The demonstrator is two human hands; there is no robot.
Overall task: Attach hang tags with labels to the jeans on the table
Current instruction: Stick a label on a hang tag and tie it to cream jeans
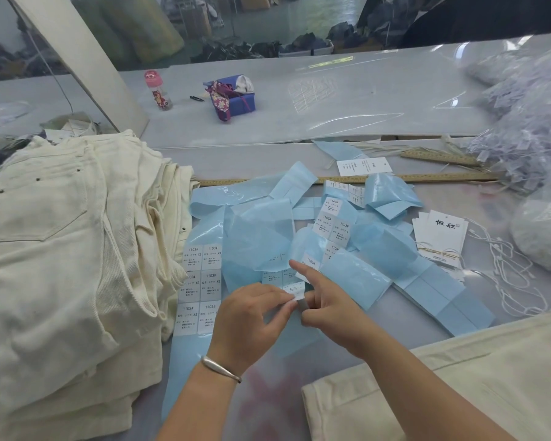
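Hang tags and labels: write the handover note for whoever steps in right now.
Left hand and right hand: both pinch one small white label, apparently peeling it off its backing.
XS label sheet lies beside the jeans stack; blue backing scraps litter the middle.
Hang tags and strings sit at right, another pair of jeans nearest you.
Done: no tag visibly attached.
Left: stick label on a tag, attach tag to jeans.

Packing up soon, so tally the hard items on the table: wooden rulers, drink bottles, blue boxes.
Wooden rulers: 2
Drink bottle: 1
Blue box: 1
Total: 4
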